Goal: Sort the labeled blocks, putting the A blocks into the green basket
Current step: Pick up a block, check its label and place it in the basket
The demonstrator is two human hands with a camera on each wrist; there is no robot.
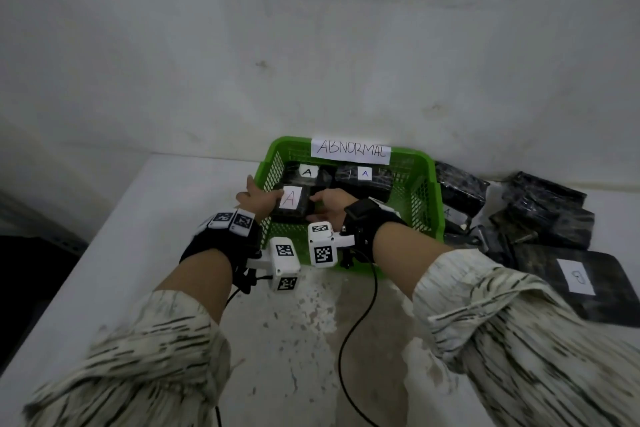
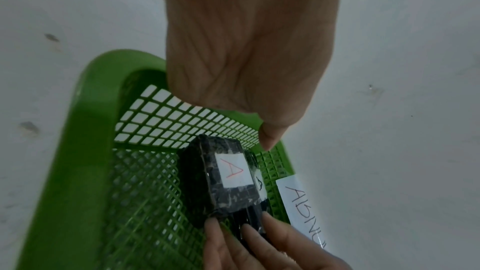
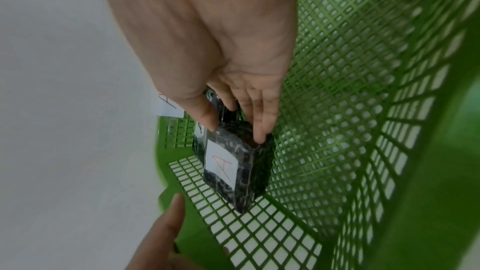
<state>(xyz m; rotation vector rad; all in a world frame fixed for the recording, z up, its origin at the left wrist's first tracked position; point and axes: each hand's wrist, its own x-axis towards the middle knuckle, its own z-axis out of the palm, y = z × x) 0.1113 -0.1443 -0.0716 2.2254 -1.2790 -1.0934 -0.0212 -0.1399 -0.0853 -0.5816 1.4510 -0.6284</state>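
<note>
Inside the basket: the green basket (image 1: pixel 428 184) stands at the back of the bench (image 1: pixel 145 218) against the wall, with a paper sign (image 1: pixel 350 151) reading ABNORMAL on its far rim.
Block in hand: a black wrapped block with a red A label (image 1: pixel 290 204) sits low in the basket's near-left part, label up; whether it already rests on the mesh floor I cannot tell.
Right hand: the right hand (image 1: pixel 329 203) reaches in from the near side, its fingers (image 3: pixel 259 130) nearly straight and laid against the block's end, thumb on its top edge. It steadies the block rather than clutching it.
Left hand: the left hand (image 1: pixel 258 199) is over the basket's left rim with fingers spread and slack. It looks clear of the block and holds nothing.
Done so far: two more A blocks (image 1: pixel 363 177) lie at the back of the basket, so three are in or nearly in.
Left to do: a pile of black wrapped blocks (image 1: pixel 540 215) lies on the bench right of the basket. One label there seems to be an A, and a flat one nearer shows what looks like a B (image 1: pixel 578 277). Several labels are hidden, so the remaining count is unclear; sorting looks partway through.
</note>
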